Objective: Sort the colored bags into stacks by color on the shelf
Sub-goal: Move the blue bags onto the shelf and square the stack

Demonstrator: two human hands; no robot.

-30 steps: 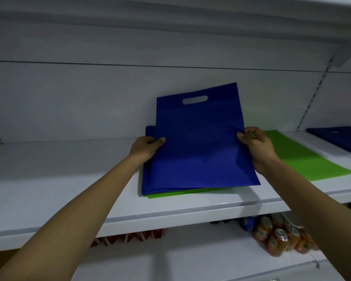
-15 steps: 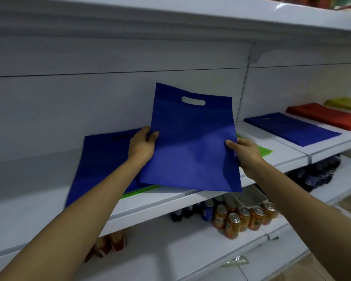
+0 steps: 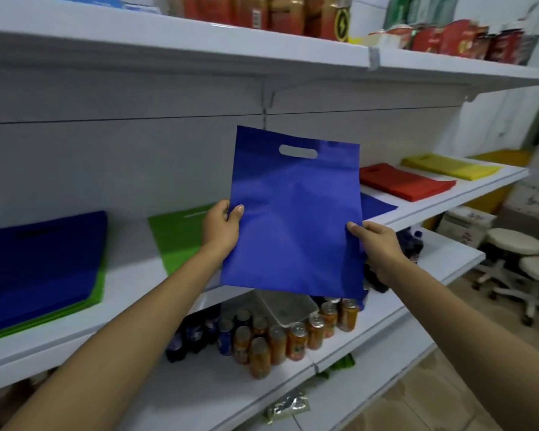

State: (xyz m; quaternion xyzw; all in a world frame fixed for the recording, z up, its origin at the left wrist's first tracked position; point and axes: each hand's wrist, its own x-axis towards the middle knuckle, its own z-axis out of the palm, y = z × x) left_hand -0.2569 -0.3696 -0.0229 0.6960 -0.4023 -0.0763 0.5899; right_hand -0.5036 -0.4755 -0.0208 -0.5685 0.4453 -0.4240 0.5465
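Hanging flat in the air before the shelf (image 3: 131,275), the blue bag (image 3: 293,219) is pinched at mid-height on both side edges: the left hand (image 3: 221,228) has its thumb on the front face, and the right hand (image 3: 380,247) is curled round the opposite edge. It looks like thin, matte non-woven fabric, faintly creased, so I judge it very light, floppy and not slippery. Gripping two edges should hold it spread, and the oval slot (image 3: 297,151) near the top would serve too; a blue stack (image 3: 378,206) lies just behind it.
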